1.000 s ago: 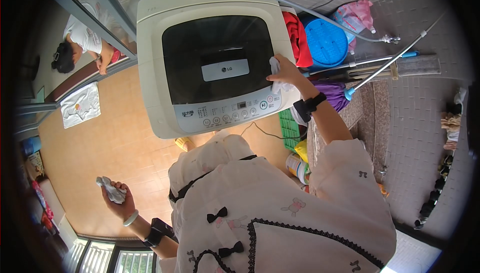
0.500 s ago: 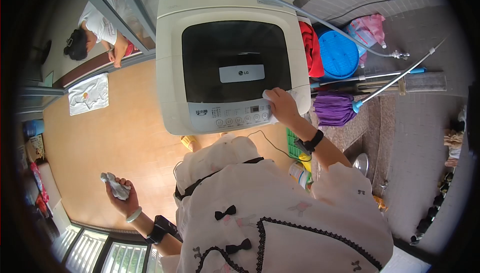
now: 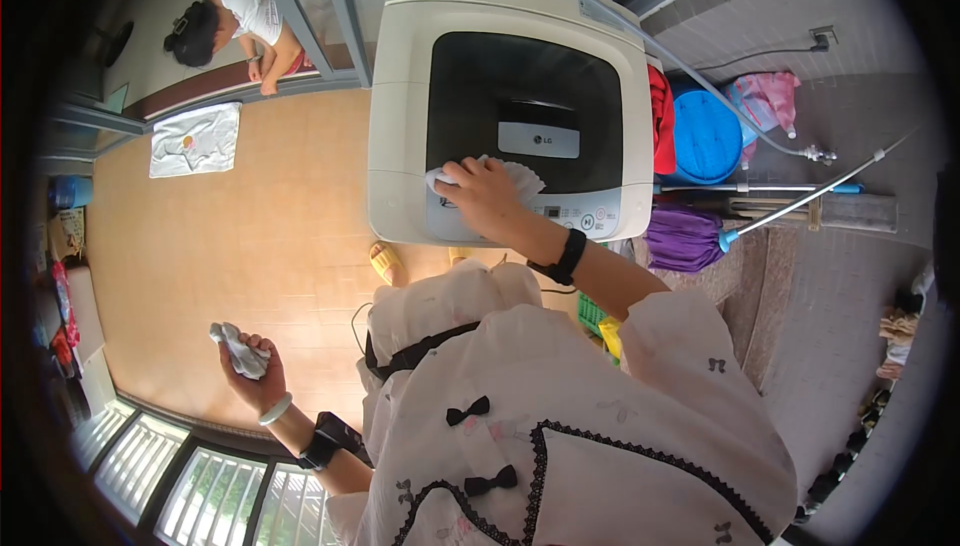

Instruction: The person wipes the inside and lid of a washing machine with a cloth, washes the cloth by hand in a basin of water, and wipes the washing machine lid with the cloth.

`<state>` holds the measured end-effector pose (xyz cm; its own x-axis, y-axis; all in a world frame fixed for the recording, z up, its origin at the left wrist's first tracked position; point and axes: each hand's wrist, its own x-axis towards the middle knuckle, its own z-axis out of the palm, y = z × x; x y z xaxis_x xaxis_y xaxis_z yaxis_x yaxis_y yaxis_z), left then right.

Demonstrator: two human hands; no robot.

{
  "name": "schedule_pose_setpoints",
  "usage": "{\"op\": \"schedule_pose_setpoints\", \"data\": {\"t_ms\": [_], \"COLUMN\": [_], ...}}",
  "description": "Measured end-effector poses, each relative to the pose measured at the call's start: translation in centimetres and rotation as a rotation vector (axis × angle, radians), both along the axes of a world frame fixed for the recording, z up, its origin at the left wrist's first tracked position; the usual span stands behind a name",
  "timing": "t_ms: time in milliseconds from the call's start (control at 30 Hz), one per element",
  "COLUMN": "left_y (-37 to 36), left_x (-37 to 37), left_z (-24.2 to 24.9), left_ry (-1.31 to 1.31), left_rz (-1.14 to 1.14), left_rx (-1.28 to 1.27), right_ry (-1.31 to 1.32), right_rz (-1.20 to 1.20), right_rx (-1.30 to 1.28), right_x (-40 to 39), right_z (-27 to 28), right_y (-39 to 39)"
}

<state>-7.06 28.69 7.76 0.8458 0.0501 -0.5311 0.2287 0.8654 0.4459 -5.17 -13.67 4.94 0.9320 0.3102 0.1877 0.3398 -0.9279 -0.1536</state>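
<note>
Ahead of me stands a cream top-loading washing machine (image 3: 400, 96) with its dark lid (image 3: 470, 76) down. My right hand (image 3: 490, 201) presses a white cloth (image 3: 522, 181) onto the front left of the top, where the lid meets the control panel (image 3: 610, 214). The cloth covers part of that panel. Off to the lower left, my left hand (image 3: 255, 366) is closed around a crumpled pale grey cloth (image 3: 240, 351), held in the air over the tiled floor.
A hose (image 3: 680, 64) runs from the machine's back to a wall tap (image 3: 820, 155). Right of the machine are a blue round stool (image 3: 705, 136), red fabric (image 3: 661, 121) and a purple mop (image 3: 685, 239). A person (image 3: 245, 6) bends beyond the sliding door; a white mat (image 3: 195, 141) lies on the floor.
My right hand has slid the white cloth leftward from the panel's right end to its left part. My left hand keeps its cloth, nearly unmoved. The view has shifted slightly.
</note>
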Motion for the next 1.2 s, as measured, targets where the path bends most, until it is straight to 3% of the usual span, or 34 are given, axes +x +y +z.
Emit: {"op": "schedule_pose_setpoints", "data": {"t_ms": [67,200,300,467,633,900,1200], "left_y": [1.1,2.9,3.0,4.1,4.4,4.1,4.1], "left_x": [-0.2,-0.4,-2.2,-2.4,-3.2,-1.2,-1.2], "left_z": [-0.7,-3.2,-2.8,-3.4,-2.6,-6.0,-7.2], "left_ry": [-0.031,-0.022,0.009,-0.001,-0.005,-0.018,0.009], "left_rz": [0.015,0.073,0.131,0.164,0.236,0.243,0.266], "left_rx": [0.002,-0.012,-0.042,-0.079,-0.049,-0.084,-0.118], "right_ry": [0.09,0.194,0.105,0.301,0.329,0.302,0.336], "right_rz": [0.054,0.085,0.14,0.11,0.129,0.112,0.072], "right_rx": [-0.142,-0.191,-0.184,-0.229,-0.249,-0.213,-0.246], "right_x": [-0.4,0.5,1.3,0.9,1.2,1.5,2.8], "right_z": [0.7,0.6,0.6,1.1,1.7,-0.2,-0.1], "right_y": [-1.6,-3.3,-1.7,-3.4,-2.3,-5.3,-2.7]}}
